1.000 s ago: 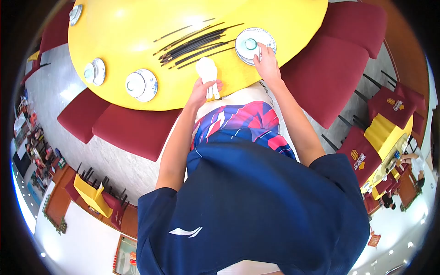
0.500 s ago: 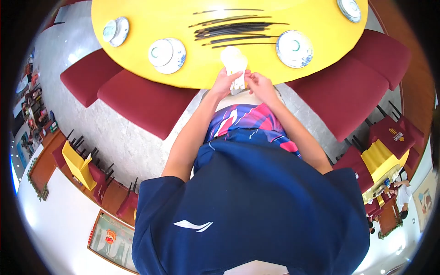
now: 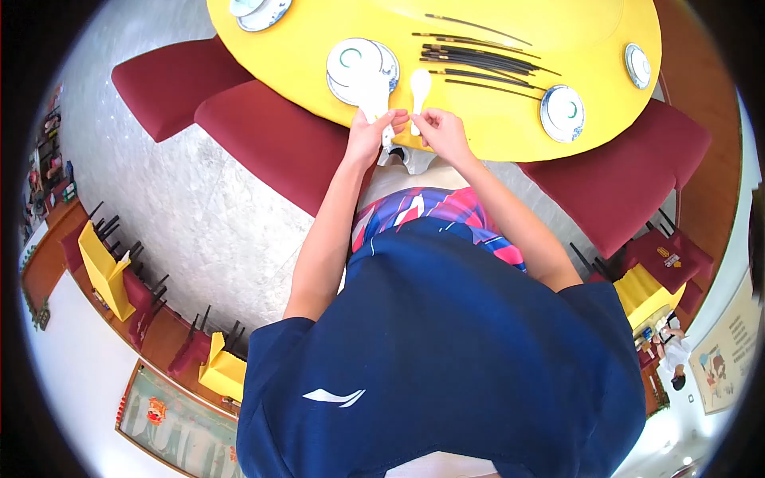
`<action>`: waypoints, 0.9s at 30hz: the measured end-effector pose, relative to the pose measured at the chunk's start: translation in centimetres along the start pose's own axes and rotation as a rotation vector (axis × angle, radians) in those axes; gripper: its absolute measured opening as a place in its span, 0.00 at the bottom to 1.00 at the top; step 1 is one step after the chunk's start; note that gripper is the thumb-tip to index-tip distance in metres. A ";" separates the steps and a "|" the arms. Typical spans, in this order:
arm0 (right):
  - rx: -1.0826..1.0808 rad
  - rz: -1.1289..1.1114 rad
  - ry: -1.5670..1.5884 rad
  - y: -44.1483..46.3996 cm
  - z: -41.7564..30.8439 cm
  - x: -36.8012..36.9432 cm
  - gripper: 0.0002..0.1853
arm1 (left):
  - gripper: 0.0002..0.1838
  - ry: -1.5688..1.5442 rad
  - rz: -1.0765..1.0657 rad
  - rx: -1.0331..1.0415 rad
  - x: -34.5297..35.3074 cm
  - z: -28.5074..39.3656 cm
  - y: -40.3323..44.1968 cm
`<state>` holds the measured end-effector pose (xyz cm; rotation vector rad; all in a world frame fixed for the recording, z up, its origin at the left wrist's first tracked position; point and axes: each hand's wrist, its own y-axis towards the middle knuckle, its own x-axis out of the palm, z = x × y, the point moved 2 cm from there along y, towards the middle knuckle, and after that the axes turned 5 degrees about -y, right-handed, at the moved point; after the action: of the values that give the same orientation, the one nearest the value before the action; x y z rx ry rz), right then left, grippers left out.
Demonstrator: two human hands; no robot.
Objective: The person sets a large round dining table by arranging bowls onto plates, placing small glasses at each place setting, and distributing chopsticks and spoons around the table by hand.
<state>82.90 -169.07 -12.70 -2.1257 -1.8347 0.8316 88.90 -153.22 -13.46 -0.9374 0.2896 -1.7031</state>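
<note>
My left hand is closed round the handles of white spoons, whose bowls overlap the near side of a plate setting. Close beside it, my right hand pinches one white spoon by its handle, with the bowl pointing away from me over the yellow table. Beyond my right hand lies a loose row of black chopsticks. Another plate with a bowl on it sits to the right of the chopsticks.
More dishes stand at the table's far left and far right. Dark red chairs line the near left edge, and another stands at the right. A person in white is far off at the lower right.
The view has swung right along the table. My right hand has left the right-hand dish, come to the spoons, and now holds one apart from those in my left hand.
</note>
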 end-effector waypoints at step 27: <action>-0.332 -0.047 -0.469 8.6 -5.2 5.5 0.19 | 0.15 -0.490 -0.230 -0.206 -5.4 4.5 -2.1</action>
<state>93.30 -164.52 -14.35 -2.1985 -2.3913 1.1640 90.97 -146.40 -11.55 -1.5517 0.0290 -1.6037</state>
